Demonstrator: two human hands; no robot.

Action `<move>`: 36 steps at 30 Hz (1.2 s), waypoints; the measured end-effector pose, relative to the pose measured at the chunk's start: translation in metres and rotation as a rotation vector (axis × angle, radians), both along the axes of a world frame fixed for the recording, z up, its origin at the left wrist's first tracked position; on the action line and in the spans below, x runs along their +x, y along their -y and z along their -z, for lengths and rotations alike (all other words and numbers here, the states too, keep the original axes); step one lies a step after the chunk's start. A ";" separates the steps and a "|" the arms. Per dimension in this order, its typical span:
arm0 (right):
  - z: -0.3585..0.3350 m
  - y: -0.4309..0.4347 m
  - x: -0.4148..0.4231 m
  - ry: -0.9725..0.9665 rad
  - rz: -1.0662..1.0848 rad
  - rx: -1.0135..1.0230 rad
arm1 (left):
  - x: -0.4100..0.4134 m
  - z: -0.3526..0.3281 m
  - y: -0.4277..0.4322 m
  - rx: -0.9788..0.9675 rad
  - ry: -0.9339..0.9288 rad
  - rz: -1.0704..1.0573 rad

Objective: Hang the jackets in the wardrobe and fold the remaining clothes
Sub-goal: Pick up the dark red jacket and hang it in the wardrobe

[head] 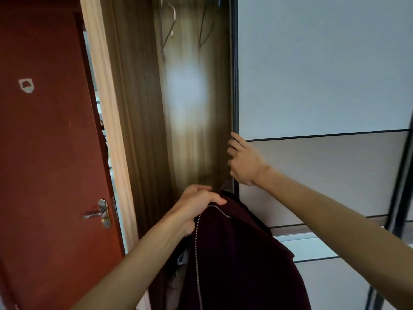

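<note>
A dark maroon jacket [241, 258] with a silver zipper hangs from my left hand [196, 204], which grips it at the collar in front of the wardrobe opening. My right hand [243, 162] has its fingers curled round the dark edge of the sliding wardrobe door [324, 74]. The open wardrobe section [192, 108] has brown wood-grain walls. Two wire hangers [171, 25] dangle at its top. The rail itself is out of view.
A red-brown room door [44, 153] with a metal lever handle [98, 213] stands open on the left, beside a pale door frame [105, 104]. Some pale fabric shows low down behind the jacket [176, 283].
</note>
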State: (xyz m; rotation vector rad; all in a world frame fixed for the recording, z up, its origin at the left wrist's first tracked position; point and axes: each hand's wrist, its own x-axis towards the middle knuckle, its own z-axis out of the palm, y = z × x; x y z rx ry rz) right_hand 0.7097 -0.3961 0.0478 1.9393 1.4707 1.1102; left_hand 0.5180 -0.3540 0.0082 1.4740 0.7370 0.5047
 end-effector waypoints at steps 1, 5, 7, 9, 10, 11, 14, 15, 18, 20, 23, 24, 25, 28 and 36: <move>0.001 0.007 0.007 -0.004 0.009 0.002 | 0.006 0.002 0.002 0.000 0.002 0.003; 0.003 0.034 0.034 -0.012 0.109 0.004 | 0.025 0.008 0.009 -0.010 0.048 0.004; 0.004 0.046 0.046 -0.004 0.174 0.006 | 0.033 0.010 0.012 -0.024 0.060 0.011; 0.006 0.058 0.058 0.005 0.239 0.004 | 0.042 0.012 0.013 -0.033 0.061 0.018; 0.007 0.063 0.065 0.011 0.276 0.002 | 0.047 0.014 0.014 -0.038 0.062 0.022; 0.009 0.069 0.072 0.017 0.313 0.001 | 0.053 0.017 0.015 -0.047 0.069 0.022; 0.014 0.083 0.094 0.023 0.410 -0.002 | 0.069 0.022 0.017 -0.072 0.104 -0.001; 0.016 0.088 0.101 0.021 0.442 0.001 | 0.074 0.023 0.019 -0.078 0.116 -0.010; 0.018 0.106 0.121 0.009 0.517 0.015 | 0.088 0.023 0.021 -0.105 0.149 -0.018; 0.020 0.120 0.134 -0.021 0.554 0.036 | 0.096 0.022 0.021 -0.108 0.155 -0.003; 0.022 0.137 0.152 -0.067 0.610 0.073 | 0.104 0.021 0.018 -0.112 0.166 -0.004; 0.024 0.141 0.158 -0.082 0.635 0.085 | 0.106 0.021 0.016 -0.113 0.170 -0.008; 0.026 0.145 0.164 -0.100 0.664 0.099 | 0.108 0.022 0.015 -0.113 0.170 -0.012; 0.029 0.156 0.179 -0.168 0.748 0.132 | 0.112 0.023 0.014 -0.111 0.165 -0.020; 0.026 0.150 0.180 -0.237 0.677 0.122 | 0.120 0.016 0.008 -0.105 0.153 -0.035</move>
